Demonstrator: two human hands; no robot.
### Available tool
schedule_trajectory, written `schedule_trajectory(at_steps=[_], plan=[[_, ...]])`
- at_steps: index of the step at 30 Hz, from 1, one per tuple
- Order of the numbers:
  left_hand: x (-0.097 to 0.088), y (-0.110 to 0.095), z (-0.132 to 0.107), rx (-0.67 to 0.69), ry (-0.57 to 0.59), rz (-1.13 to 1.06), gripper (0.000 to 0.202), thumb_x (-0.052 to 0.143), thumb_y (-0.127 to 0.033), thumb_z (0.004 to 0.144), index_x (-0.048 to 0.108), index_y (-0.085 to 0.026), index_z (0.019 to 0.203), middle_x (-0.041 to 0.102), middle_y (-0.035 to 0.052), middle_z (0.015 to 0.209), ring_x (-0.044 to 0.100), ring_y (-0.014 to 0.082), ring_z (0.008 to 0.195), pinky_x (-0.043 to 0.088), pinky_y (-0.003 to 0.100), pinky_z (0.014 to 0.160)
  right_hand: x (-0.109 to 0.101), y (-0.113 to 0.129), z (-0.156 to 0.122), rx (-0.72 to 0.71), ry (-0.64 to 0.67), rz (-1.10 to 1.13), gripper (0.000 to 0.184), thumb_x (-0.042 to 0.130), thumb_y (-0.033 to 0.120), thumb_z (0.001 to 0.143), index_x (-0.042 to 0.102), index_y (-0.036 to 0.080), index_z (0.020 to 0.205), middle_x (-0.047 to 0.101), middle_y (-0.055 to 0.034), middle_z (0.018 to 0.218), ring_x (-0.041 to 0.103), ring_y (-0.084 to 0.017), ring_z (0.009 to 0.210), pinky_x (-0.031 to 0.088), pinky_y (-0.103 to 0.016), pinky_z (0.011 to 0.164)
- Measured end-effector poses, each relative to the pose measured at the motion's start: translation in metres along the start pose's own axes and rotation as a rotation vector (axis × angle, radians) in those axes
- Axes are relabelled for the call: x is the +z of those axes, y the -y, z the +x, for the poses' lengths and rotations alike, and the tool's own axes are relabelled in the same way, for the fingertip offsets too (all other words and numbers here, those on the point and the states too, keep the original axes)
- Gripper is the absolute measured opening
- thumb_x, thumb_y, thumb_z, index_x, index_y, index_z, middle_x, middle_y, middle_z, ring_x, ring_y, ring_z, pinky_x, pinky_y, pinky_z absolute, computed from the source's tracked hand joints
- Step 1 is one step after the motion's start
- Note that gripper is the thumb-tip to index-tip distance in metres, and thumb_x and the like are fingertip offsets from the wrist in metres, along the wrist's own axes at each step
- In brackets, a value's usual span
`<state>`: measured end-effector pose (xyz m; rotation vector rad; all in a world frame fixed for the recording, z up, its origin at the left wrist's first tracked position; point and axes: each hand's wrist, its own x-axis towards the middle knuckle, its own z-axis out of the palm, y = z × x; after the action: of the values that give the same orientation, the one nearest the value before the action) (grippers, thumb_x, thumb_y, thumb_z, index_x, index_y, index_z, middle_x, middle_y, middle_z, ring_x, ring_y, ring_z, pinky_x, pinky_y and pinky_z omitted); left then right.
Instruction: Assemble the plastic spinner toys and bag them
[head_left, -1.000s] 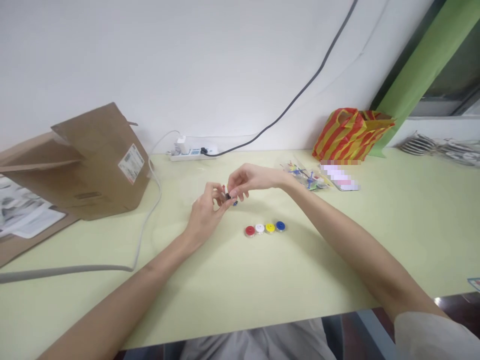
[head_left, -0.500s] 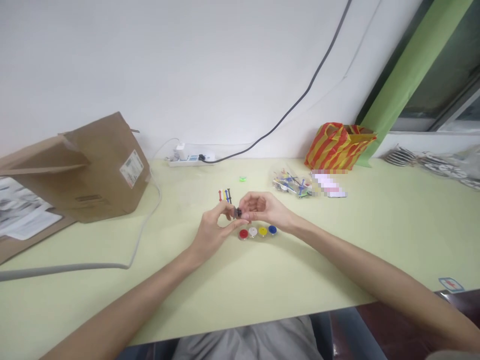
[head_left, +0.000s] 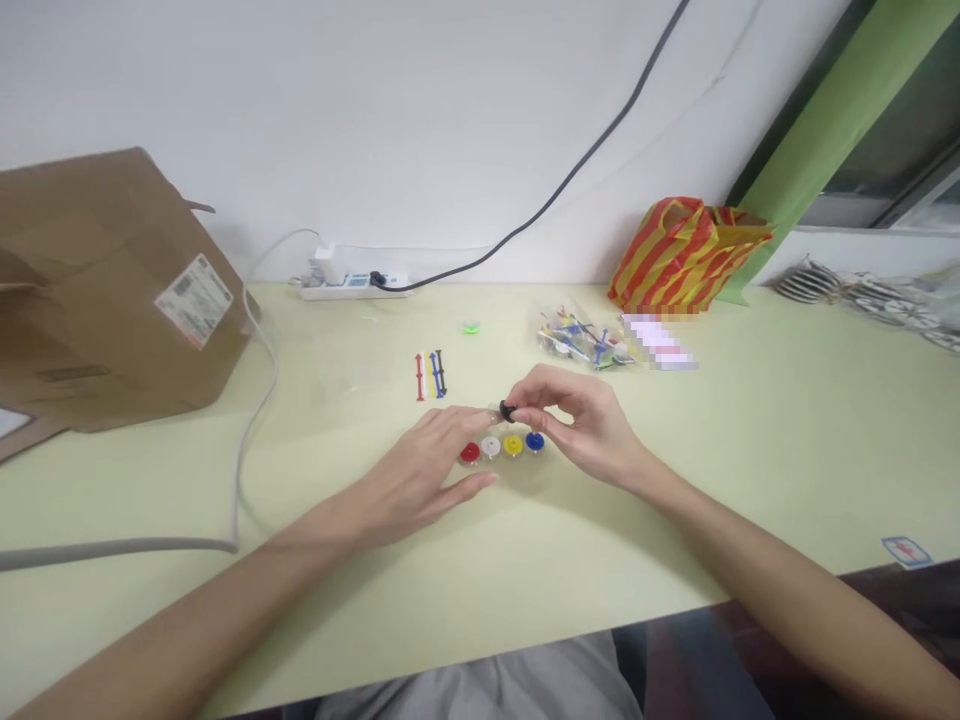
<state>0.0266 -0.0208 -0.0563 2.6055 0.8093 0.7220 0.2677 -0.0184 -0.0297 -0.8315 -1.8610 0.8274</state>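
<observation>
Between the thumb and forefinger of my right hand (head_left: 585, 420) is a small black round piece (head_left: 508, 411) with a clear part at its left side. My left hand (head_left: 420, 465) is open, its fingers stretched out towards that piece; whether a fingertip touches it I cannot tell. Just below the fingers, a red disc (head_left: 469, 453), a white disc (head_left: 490, 447), a yellow disc (head_left: 513, 446) and a blue disc (head_left: 535, 441) stand in a row, each on a clear base. Beyond my left hand lie several thin coloured sticks (head_left: 431, 376), side by side.
A clear bag of coloured parts (head_left: 581, 338) lies beyond my right hand, near a striped plastic bag (head_left: 667, 260). A bright green piece (head_left: 470, 328) lies further back. At left are a cardboard box (head_left: 112, 300) and a grey cable (head_left: 238, 470); a power strip (head_left: 352, 288) runs along the wall.
My left hand has let go of the black piece and its fingers have straightened. The black piece is now in my right hand, a little to the right. The view has shifted slightly.
</observation>
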Motion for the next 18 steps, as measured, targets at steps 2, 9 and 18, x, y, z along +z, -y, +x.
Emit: schedule_trajectory(at_steps=[2,9,18], plan=[[0.0,0.003,0.001,0.003,0.017,0.044,0.041,0.051,-0.037,0.102,0.05,-0.024,0.141,0.063,0.0126,0.135,0.057,0.0298,0.128,0.045,0.049,0.11,-0.002,0.001,0.0,-0.041,0.013,-0.077,0.014,0.064,0.034,0.098,0.069,0.021,0.093,0.068,-0.0047,0.087,0.064,-0.017,0.079,0.051,-0.03,0.067],[-0.005,0.009,0.003,-0.016,0.051,0.136,0.051,0.041,-0.036,0.106,0.038,-0.026,0.156,0.055,0.0115,0.15,0.052,0.03,0.135,0.04,0.049,0.113,-0.032,-0.004,0.01,-0.065,0.029,-0.202,0.008,0.062,0.026,0.097,0.067,0.022,0.092,0.07,-0.0057,0.093,0.065,-0.02,0.086,0.051,-0.033,0.072],[-0.009,0.027,0.0,-0.173,0.129,0.075,0.054,0.056,-0.05,0.1,0.042,-0.028,0.148,0.054,0.0099,0.148,0.053,0.0285,0.134,0.043,0.042,0.111,-0.072,-0.039,0.012,0.423,0.513,-0.473,0.018,0.059,0.008,0.083,0.071,0.021,0.089,0.075,-0.004,0.09,0.065,-0.018,0.078,0.045,-0.027,0.064]])
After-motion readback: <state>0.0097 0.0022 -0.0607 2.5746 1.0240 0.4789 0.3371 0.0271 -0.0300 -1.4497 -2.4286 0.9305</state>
